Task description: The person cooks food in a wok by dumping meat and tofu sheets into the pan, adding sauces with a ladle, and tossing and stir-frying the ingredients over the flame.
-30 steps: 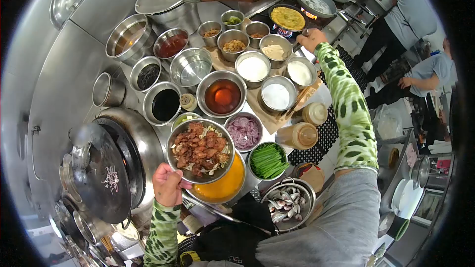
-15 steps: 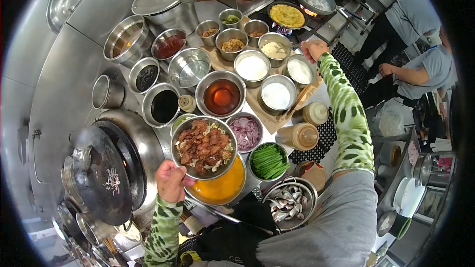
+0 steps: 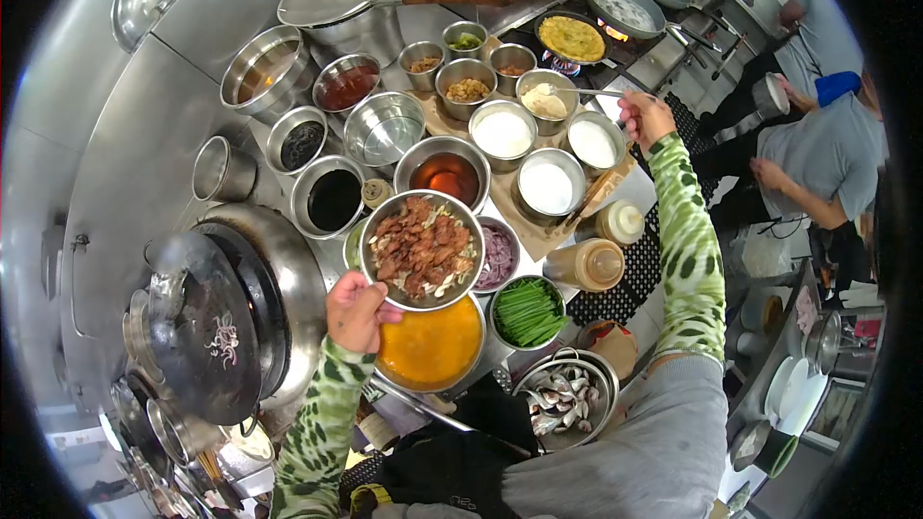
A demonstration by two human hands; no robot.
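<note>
My left hand (image 3: 358, 313) grips the rim of a steel bowl of browned meat pieces (image 3: 425, 248), held above a bowl of orange-yellow liquid (image 3: 431, 344). A thin metal spoon (image 3: 596, 91) is pinched in the fingers of my right hand (image 3: 646, 118). Its far end reaches into a steel bowl of pale beige paste or powder (image 3: 545, 99). Bowls of white contents (image 3: 593, 142) stand just below that hand. Chopped purple onion (image 3: 498, 256) and cut green stalks (image 3: 528, 312) fill two bowls right of the meat bowl.
A pan with a yellow omelette (image 3: 572, 37) sits over a burner flame at the top. Left stands a large dark wok (image 3: 207, 336). Squeeze bottles (image 3: 588, 264) are right of the bowls. Two people in grey shirts (image 3: 827, 149) stand at the right.
The meat bowl has moved right and up with my left hand. My right hand, earlier near the omelette pan's handle, now holds a spoon in the beige bowl. The camera view has shifted slightly.
</note>
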